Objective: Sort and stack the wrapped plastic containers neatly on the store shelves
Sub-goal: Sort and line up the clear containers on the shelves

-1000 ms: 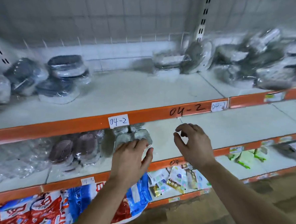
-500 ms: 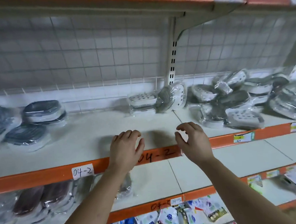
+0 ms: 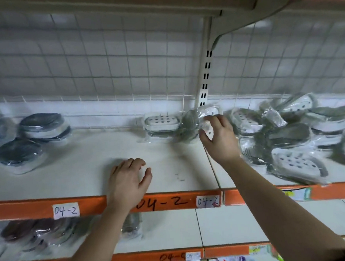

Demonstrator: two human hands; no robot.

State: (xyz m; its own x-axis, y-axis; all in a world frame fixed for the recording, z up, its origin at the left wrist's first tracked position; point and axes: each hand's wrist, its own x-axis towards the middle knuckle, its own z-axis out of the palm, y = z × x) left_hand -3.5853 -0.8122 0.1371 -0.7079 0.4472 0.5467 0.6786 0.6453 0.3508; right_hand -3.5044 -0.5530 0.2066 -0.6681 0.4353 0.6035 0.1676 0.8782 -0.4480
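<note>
Crinkly clear film wraps the container (image 3: 208, 110) tilted on edge at the far middle of the shelf (image 3: 79, 166), probably light, stiff and slippery, so the right hand (image 3: 220, 137) pinching its rim seems wise, while the left hand (image 3: 130, 179) rests loosely spread, holding nothing, near the front.

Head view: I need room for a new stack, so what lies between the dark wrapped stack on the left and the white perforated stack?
Only bare shelf board in the head view; the left hand lies nearer the front edge.
</note>
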